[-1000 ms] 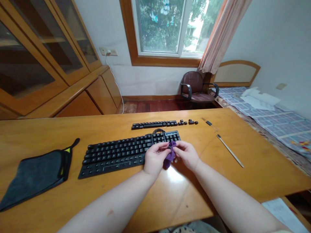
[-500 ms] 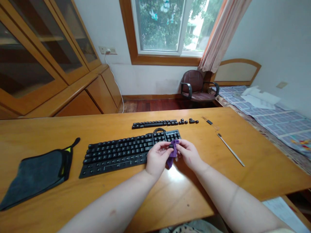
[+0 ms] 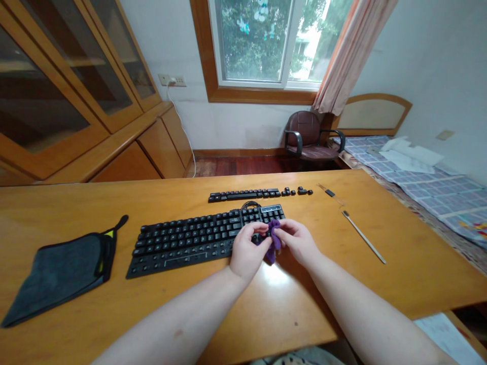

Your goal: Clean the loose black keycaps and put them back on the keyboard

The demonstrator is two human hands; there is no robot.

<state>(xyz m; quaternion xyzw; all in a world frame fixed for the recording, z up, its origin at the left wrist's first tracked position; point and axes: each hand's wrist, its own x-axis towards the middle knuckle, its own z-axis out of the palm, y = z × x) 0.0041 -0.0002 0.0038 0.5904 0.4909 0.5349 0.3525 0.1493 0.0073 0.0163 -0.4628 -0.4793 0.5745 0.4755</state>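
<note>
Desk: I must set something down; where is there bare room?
Bare: right of the thin stick, to the edge of the desk; behind the grey cloth, left of the loose keycaps. Crowded: the middle, where left hand and right hand meet at the purple cloth near the keyboard.

pictured in purple, a cloth (image 3: 276, 241); in black with white lettering, a keyboard (image 3: 190, 234); in grey trimmed with black and yellow, a pouch (image 3: 68, 267); in maroon, a chair (image 3: 305, 128); in blue-grey checks, a bed cover (image 3: 429, 185).
</note>
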